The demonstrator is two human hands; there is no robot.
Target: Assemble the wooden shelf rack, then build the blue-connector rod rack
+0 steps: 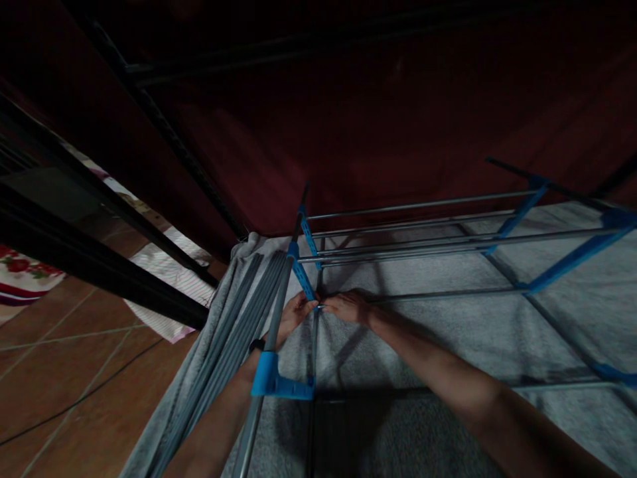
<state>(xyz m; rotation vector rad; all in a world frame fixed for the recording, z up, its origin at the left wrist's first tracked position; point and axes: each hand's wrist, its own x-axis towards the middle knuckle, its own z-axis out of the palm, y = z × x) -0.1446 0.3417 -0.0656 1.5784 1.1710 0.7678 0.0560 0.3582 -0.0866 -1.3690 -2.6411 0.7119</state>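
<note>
A rack frame of grey metal tubes and blue plastic brackets lies on a grey blanket in front of me. My left hand is closed on the lower end of a blue bracket. Close beside it, my right hand pinches the end of a metal tube at that bracket. Whether the tube end sits inside the bracket cannot be made out. A side tube passes over my left forearm, and a lower blue bracket is fitted on it.
Several loose grey tubes lie side by side on the left of the blanket. More blue brackets join the frame's right end. Dark metal posts and a dark red panel stand beyond. Tiled floor shows at left.
</note>
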